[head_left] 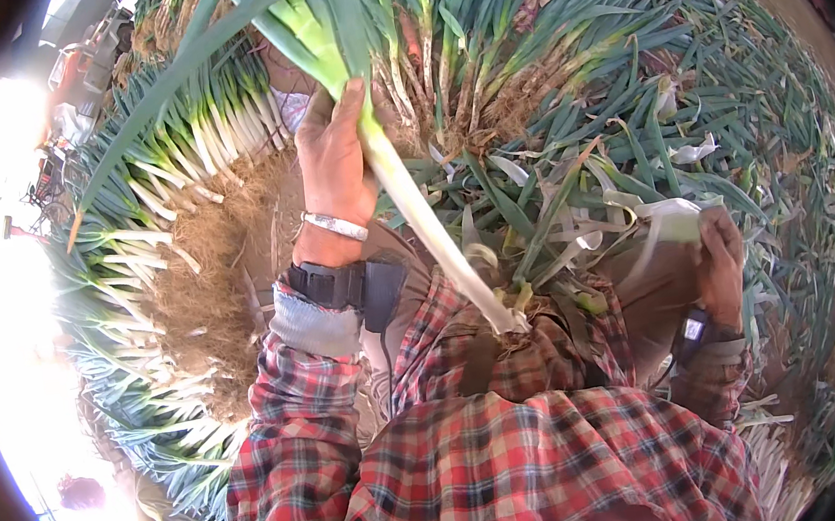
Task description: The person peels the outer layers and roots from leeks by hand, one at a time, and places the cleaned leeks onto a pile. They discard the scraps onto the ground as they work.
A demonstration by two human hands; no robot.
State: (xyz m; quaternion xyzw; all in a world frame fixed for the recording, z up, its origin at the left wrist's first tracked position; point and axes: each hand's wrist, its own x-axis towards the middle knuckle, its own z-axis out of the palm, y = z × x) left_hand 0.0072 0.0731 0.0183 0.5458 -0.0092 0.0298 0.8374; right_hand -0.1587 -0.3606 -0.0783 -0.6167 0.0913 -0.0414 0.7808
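Observation:
My left hand [335, 158] is closed around a leek [423, 210] where the white shank turns green, the thumb lying along it. The leek slants down to the right, its root end over my lap and its green leaves reaching past the top of the view. Off to the right, my right hand [721, 253] pinches a pale, thin strip of peeled leaf [673, 224], apart from the leek. Under and between my hands lies a heap of loose green leaves and peelings [543, 203].
Cleaned leeks [153, 276] lie in a curved row on the left, roots inward. Uncleaned leeks with brown roots [430, 78] stand bunched ahead. More green leaves [779, 155] spread across the right. A cable [387, 364] hangs from the device on my left wrist.

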